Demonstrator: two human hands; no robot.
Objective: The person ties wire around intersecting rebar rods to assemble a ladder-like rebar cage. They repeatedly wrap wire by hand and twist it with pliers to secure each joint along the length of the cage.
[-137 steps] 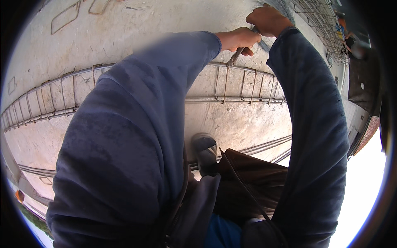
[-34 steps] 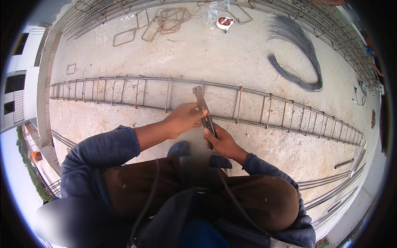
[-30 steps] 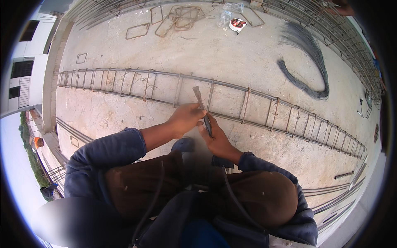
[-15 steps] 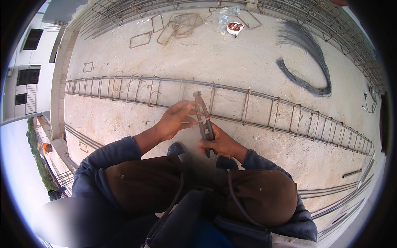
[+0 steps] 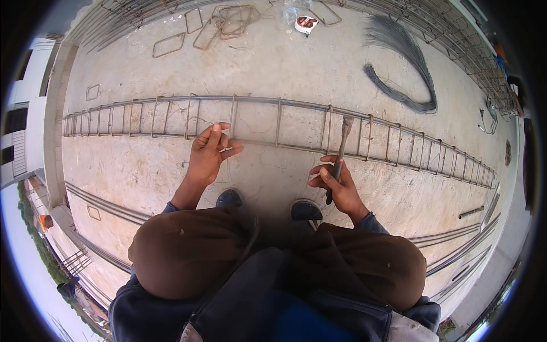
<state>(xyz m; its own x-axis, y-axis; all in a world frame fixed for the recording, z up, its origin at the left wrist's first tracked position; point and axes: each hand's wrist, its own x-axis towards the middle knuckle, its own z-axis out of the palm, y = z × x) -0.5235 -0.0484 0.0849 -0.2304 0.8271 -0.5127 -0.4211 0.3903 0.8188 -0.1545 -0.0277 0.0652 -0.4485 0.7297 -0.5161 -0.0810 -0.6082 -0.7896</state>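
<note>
My right hand [image 5: 342,185] holds a pair of end-cutting pincers [image 5: 344,139], seen edge-on, their metal head up over the long steel rebar cage [image 5: 302,104] on the floor. The thumb and fingers are loosely round the dark handles. To the left, my left hand [image 5: 206,157] is raised at the cage's near bar, thumb and forefinger pinched together. A thin wire [image 5: 196,118] seems to run from those fingertips across the cage; its end is hidden. Cross ties [image 5: 278,122] join the cage's long bars.
Beyond the cage lie rectangular stirrups [image 5: 169,45], a tape measure [image 5: 305,24] and a curved bundle of tie wire [image 5: 424,94]. Stacked rebar cages [image 5: 444,43] line the far side. Loose bars [image 5: 450,233] lie at the near right, more bars [image 5: 105,202] at the near left.
My hands have moved apart: the left one leftward to the cage, the right one rightward with the pincers. The pincers have turned edge-on. The view has shifted slightly.
</note>
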